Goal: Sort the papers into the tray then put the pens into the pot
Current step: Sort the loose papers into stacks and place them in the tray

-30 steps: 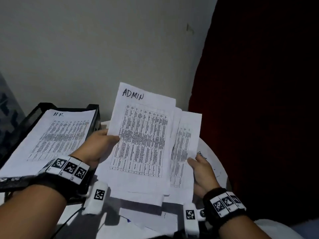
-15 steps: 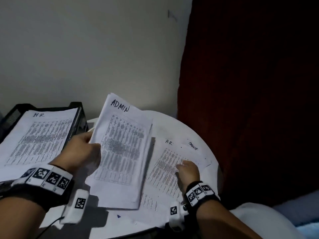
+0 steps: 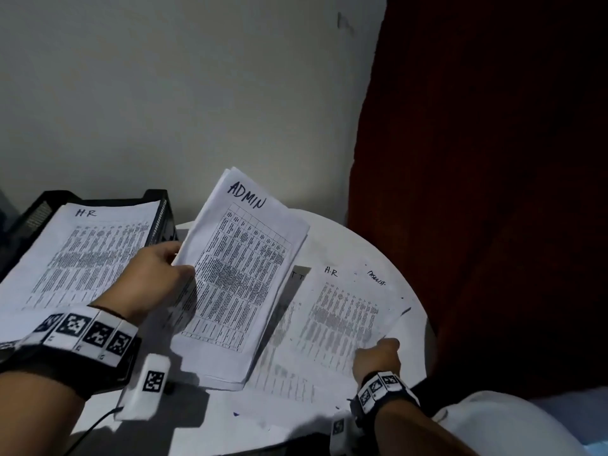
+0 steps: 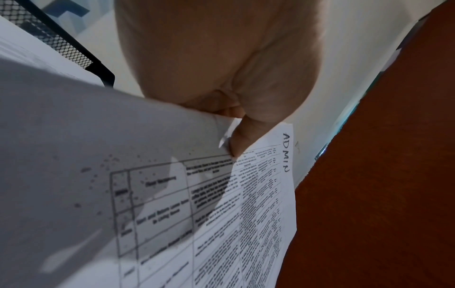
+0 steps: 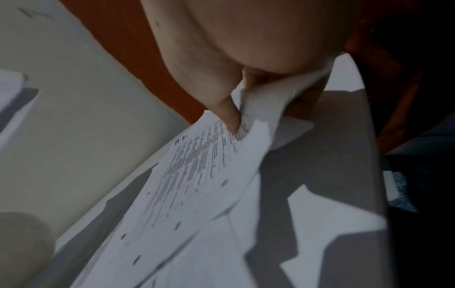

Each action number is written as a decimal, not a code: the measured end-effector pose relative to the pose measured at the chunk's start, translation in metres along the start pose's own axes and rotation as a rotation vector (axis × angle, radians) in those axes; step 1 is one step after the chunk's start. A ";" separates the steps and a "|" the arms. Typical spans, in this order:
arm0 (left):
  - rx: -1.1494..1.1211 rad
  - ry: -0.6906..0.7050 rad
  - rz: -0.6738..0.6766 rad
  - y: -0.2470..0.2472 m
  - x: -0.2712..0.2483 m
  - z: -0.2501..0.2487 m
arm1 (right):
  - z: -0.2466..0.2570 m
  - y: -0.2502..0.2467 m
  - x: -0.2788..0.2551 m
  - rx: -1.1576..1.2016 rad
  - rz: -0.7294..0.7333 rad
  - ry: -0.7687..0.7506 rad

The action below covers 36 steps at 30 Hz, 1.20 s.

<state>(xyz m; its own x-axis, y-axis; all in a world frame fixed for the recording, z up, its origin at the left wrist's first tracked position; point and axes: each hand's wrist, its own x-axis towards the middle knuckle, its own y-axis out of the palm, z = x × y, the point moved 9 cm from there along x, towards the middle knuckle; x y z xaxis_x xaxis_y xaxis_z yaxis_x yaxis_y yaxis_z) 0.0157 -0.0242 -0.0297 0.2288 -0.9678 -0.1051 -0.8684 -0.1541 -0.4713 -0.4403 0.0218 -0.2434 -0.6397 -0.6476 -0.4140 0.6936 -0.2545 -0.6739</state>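
Note:
My left hand point(image 3: 158, 274) grips a stack of printed sheets headed ADMIN point(image 3: 237, 278) by its left edge and holds it tilted above the round white table point(image 3: 345, 238). The left wrist view shows the thumb point(image 4: 242, 136) pressed onto that ADMIN stack point(image 4: 258, 204). My right hand point(image 3: 378, 355) pinches the near right corner of a sheet marked H.R point(image 3: 339, 317) that lies on other loose papers. In the right wrist view that H.R sheet point(image 5: 197, 165) crumples under the pinch. A black mesh tray point(image 3: 161, 218) at the left holds papers headed H.R point(image 3: 82, 255). No pens or pot are visible.
A dark red curtain point(image 3: 477, 192) hangs close along the table's right side, and a pale wall point(image 3: 197, 93) stands behind. More loose sheets point(image 3: 286, 383) lie under the held stack. A pale rounded object point(image 3: 500, 422) sits at the lower right.
My right hand let go of the held sheets, dropped to the table and took the corner of the H.R sheet. The left hand kept the ADMIN stack, now tilted leftward.

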 end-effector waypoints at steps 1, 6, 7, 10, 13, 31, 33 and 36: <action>0.002 0.003 -0.004 0.000 -0.001 -0.002 | -0.002 -0.003 0.003 -0.005 -0.007 0.004; 0.031 0.022 -0.011 0.000 -0.006 -0.011 | 0.000 -0.027 0.001 0.019 -0.049 -0.026; 0.029 0.020 -0.010 0.000 -0.007 -0.011 | 0.000 -0.029 0.001 0.035 -0.043 -0.033; 0.035 0.012 0.013 0.002 -0.009 -0.010 | 0.000 -0.030 0.009 0.024 -0.048 -0.099; 0.032 0.002 0.038 0.002 -0.010 -0.008 | 0.024 -0.043 0.000 0.196 -0.045 -0.168; -0.418 -0.097 0.143 0.028 -0.023 -0.010 | 0.129 -0.049 -0.113 0.934 0.541 -0.283; -0.528 -0.111 0.183 0.034 -0.026 -0.015 | 0.127 -0.036 -0.115 0.882 0.572 -0.265; -0.594 -0.083 0.250 0.044 -0.037 -0.029 | 0.125 -0.013 -0.125 0.809 0.654 -0.212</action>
<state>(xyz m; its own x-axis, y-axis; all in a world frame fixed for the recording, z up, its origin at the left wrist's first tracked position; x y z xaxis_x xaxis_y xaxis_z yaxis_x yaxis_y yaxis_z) -0.0440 -0.0014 -0.0210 0.0007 -0.9739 -0.2271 -0.9899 -0.0329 0.1381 -0.3283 0.0165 -0.1067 -0.0462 -0.9233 -0.3812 0.9456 -0.1635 0.2812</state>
